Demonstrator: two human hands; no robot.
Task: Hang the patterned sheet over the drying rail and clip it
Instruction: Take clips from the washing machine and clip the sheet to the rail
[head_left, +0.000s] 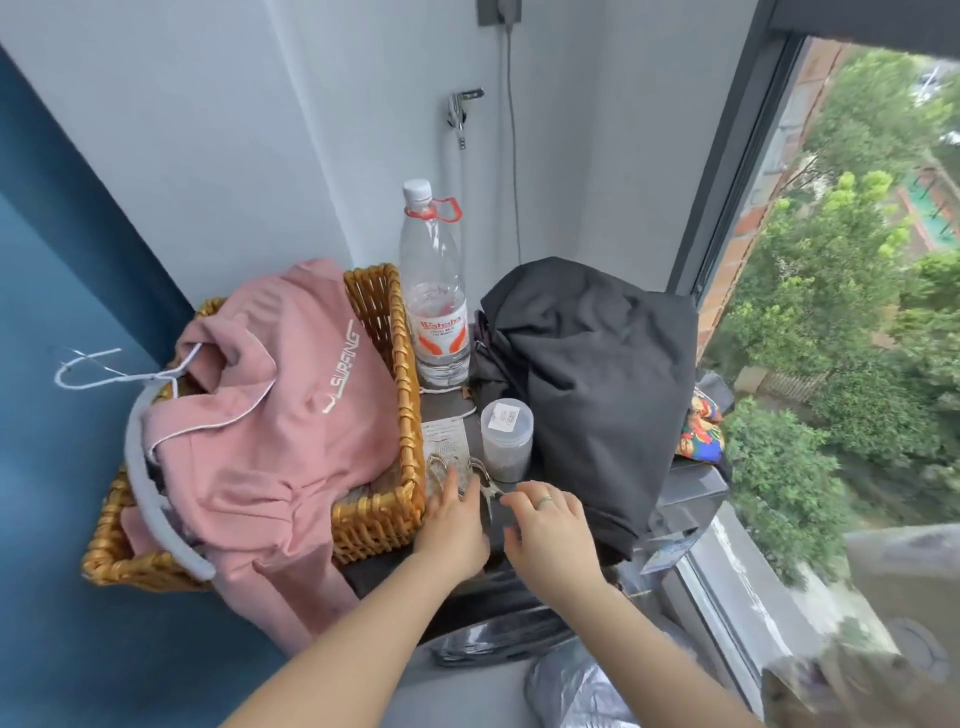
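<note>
White letters reading "SURFING" run across the chest of the pink cotton sweatshirt (270, 415) lying in the woven golden wicker basket (384, 312). Just right of the basket, the tall clear plastic bottle (434, 291) carries a label with "Wahaha" in red. The white sticker on the small lidded jar (506, 441) beside the basket is too small to read.

place: my home laundry corner
signs: wicker basket (387, 499) of clothes, hanger (156, 499), wall tap (461, 111), window (737, 218)

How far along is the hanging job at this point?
Nothing looks done: no sheet on a rail shows here. In hand: the left hand and right hand reach the metal clips beside the basket. To do: hanging and clipping; a patterned cloth lies beside the black garment.
</note>
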